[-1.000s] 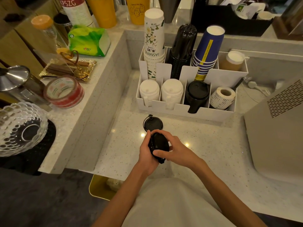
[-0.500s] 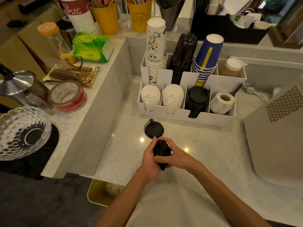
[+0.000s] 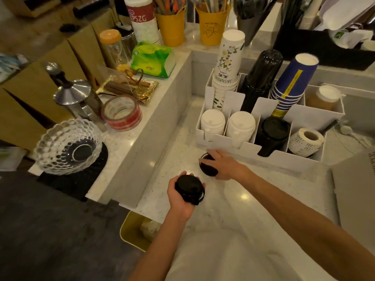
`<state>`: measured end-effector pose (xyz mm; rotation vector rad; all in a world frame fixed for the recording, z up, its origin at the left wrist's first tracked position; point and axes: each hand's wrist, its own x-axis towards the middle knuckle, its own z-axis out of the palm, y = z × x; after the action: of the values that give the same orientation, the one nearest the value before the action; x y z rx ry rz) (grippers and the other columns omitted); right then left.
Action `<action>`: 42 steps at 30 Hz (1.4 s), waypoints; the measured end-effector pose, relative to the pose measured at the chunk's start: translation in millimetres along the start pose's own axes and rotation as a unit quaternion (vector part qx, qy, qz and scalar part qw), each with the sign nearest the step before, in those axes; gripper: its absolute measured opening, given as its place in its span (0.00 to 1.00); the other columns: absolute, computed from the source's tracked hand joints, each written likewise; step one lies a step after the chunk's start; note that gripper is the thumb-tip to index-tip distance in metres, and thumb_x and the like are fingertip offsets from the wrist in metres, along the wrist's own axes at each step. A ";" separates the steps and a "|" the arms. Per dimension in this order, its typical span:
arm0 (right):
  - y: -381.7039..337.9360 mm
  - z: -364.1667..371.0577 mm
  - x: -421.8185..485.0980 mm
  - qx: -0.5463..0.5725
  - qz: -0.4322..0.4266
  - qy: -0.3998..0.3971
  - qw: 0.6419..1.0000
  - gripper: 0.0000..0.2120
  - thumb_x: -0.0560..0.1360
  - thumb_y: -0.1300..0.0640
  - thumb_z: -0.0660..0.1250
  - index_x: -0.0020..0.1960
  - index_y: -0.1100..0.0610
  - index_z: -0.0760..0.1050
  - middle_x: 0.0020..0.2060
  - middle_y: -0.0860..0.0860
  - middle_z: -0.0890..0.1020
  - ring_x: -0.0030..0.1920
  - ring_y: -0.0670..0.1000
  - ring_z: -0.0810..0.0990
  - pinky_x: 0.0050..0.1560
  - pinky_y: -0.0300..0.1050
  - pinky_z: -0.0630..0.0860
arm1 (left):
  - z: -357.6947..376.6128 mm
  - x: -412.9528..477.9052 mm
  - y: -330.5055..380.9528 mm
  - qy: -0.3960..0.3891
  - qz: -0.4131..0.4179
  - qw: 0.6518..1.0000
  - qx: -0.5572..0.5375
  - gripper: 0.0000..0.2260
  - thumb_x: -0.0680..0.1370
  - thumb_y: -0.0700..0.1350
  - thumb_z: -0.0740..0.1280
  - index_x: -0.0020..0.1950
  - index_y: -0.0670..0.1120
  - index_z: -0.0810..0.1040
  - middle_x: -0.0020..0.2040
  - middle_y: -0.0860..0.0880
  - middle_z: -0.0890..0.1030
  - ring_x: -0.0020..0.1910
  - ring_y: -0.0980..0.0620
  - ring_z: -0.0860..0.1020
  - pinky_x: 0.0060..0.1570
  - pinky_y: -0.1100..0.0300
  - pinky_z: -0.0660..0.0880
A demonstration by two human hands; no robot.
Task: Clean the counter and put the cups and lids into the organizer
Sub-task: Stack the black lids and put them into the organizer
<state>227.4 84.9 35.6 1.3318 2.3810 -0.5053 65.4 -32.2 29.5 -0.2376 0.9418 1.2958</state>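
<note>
Left hand (image 3: 180, 196): wrapped round a small stack of black lids (image 3: 189, 189), fingers curled up its far side, held just above the near part of the table (image 3: 269, 185).
Right hand (image 3: 222, 164): reaching out flat over a single black lid (image 3: 206, 166) that lies on the table; fingers spread across its top, and I can't tell whether they have a grip on it or only rest there.
Single black lid: right in front of the organizer's near wall, a little beyond the stack in the left hand.
Organizer (image 3: 267, 157): white, divided, standing on the table beyond both hands.
Front row: two stacks of white lids (image 3: 226, 125), then black lids in their slot (image 3: 273, 134), then a label roll (image 3: 306, 141) at the right end.
Back row: upside-down floral cups (image 3: 228, 67), black cups (image 3: 259, 78), blue cups (image 3: 293, 84).
Raised ledge, left: tape roll (image 3: 121, 112), glass bowl (image 3: 68, 146), green tissue pack (image 3: 153, 58).
</note>
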 end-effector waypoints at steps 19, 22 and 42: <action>-33.9 -25.7 -119.3 0.522 0.188 0.014 0.832 0.30 0.65 0.29 0.68 0.59 0.45 0.65 0.43 0.47 0.82 0.35 0.46 0.85 0.38 0.39 0.81 | 43.7 -20.7 -40.0 -0.184 0.170 0.916 0.313 0.21 0.80 0.57 0.57 0.60 0.44 0.79 0.60 0.44 0.80 0.59 0.43 0.79 0.57 0.43 0.78; -32.8 -23.4 -129.1 0.544 0.214 0.028 0.811 0.29 0.69 0.29 0.64 0.58 0.48 0.65 0.49 0.53 0.84 0.34 0.47 0.86 0.36 0.38 0.81 | 47.6 -19.5 -48.0 -0.210 0.211 0.886 0.354 0.17 0.82 0.51 0.54 0.59 0.44 0.78 0.57 0.44 0.80 0.56 0.44 0.80 0.55 0.48 0.80; -33.2 -12.3 -132.1 0.426 0.236 0.154 0.860 0.24 0.76 0.36 0.60 0.65 0.49 0.72 0.55 0.47 0.82 0.48 0.46 0.82 0.53 0.49 0.79 | 56.9 -10.7 -20.1 -0.100 -0.031 0.972 0.211 0.20 0.79 0.58 0.58 0.52 0.46 0.84 0.52 0.42 0.85 0.49 0.43 0.83 0.49 0.50 0.80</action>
<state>261.5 -22.1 113.5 2.4405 1.9450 -1.3649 109.5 -9.9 65.6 0.1905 1.0038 1.0115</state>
